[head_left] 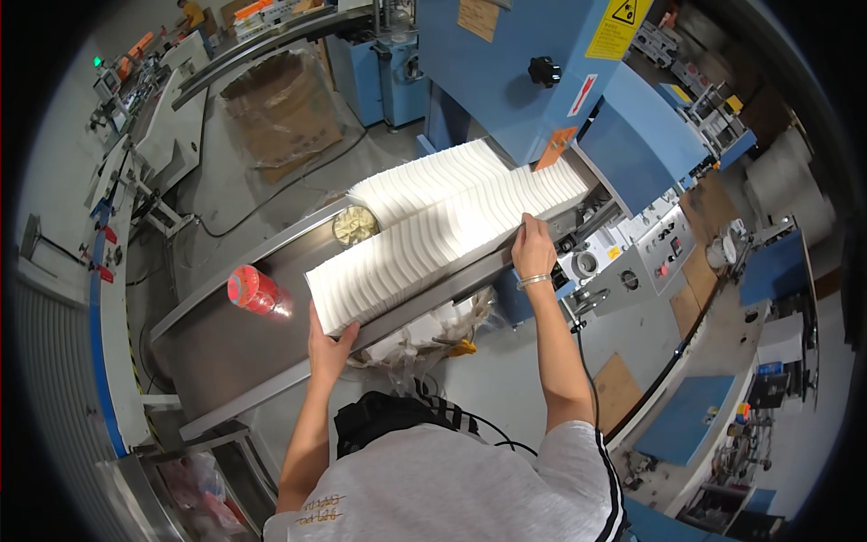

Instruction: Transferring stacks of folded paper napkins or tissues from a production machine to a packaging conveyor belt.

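A long row of white folded paper stacks (433,256), likely napkins or tissues, lies along a metal trough on a blue machine. At its near left end is my left hand (329,347), thumb and fingers closed around the end corner. My right hand (534,251), with a bracelet at the wrist, presses bent fingers against the row's near side close to the machine; its fingertips are partly hidden. A second, shorter white row (432,183) runs parallel behind it. Against that row's left end sits a round container (355,226) with pale crumpled contents.
A red-lidded jar (259,291) lies on the bare left part of the metal trough (217,348). The blue machine body (488,72) rises beyond, with an orange plate (554,147) over the rows. Below the trough hang plastic-wrapped white bundles (429,332). A control panel (666,262) stands right.
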Tool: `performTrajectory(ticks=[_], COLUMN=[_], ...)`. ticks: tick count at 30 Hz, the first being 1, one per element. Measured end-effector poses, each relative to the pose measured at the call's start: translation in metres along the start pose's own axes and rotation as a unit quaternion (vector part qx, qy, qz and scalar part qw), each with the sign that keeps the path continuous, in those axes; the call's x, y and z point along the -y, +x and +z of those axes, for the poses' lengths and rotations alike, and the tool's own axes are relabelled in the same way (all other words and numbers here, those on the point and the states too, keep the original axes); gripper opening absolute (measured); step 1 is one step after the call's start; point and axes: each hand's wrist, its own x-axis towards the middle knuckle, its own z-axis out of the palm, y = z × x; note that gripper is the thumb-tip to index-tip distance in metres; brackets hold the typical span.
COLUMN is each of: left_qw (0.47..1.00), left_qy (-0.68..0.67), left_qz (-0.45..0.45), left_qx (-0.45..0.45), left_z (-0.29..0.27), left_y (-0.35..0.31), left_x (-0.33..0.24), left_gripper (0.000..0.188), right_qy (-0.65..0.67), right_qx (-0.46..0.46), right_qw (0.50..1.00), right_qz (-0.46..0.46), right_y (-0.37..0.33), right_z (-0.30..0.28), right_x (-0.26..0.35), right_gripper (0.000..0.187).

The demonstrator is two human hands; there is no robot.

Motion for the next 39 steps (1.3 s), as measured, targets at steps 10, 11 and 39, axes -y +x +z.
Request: performTrajectory(ticks=[10,11,39], left_qw=[1.0,1.0,0.935], left_qy=[-0.027,-0.028,-0.272], left_qz=[0.013,0.012,-0.195], left_qx=[-0.001,-0.003,0.116], left_z=[0.0,0.002,-0.002], left_y=[-0.004,-0.003,0.052], left_x=[-0.009,-0.011,0.002], left_gripper=[0.082,0.081,0.073], right_qy=[0.007,0.006,0.204], right_qx=[0.01,0.01,0.539], right_qw=[1.0,1.0,0.755], right_qz=[0.009,0.006,0.313], right_y=[0.001,0.002,0.085], right_z=[0.001,0.004,0.01], right_x=[0.003,-0.002,-0.03], right_gripper=[0.024,0.024,0.08])
